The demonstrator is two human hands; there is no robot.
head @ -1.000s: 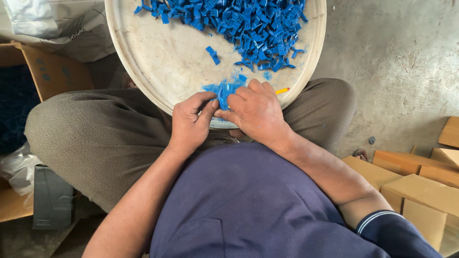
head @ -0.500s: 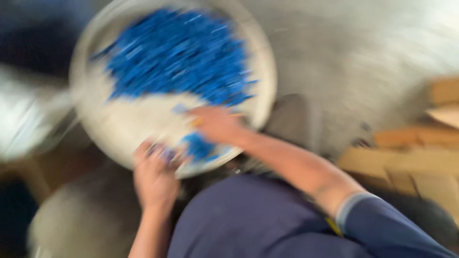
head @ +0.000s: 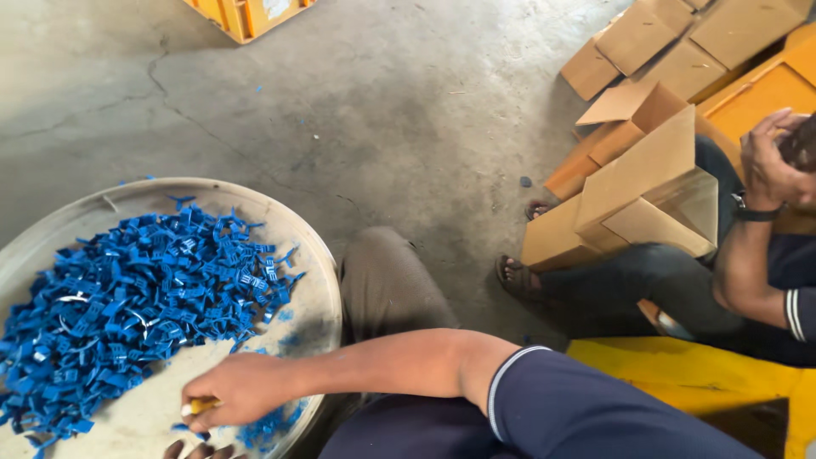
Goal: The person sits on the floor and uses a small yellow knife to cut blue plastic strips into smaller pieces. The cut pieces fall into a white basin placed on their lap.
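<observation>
Resting on the near rim of the round, pale metal tray (head: 319, 280), the right hand (head: 242, 389) closes its grip on a small yellow piece (head: 201, 406); glossy blue plastic clips (head: 136, 297) lie heaped beside it, on the tray's left. Left fingertips (head: 189, 450) barely show, grip unclear.

Right hand (head: 242, 389) curled palm-down, forearm extended, left hand (head: 191, 450) fingertips barely visible

One head-worn camera looks steeply down and rightward from close above the lap, catching the round tray (head: 319, 280) at left, concrete floor (head: 382, 110) and cardboard boxes (head: 646, 170) beyond.
</observation>
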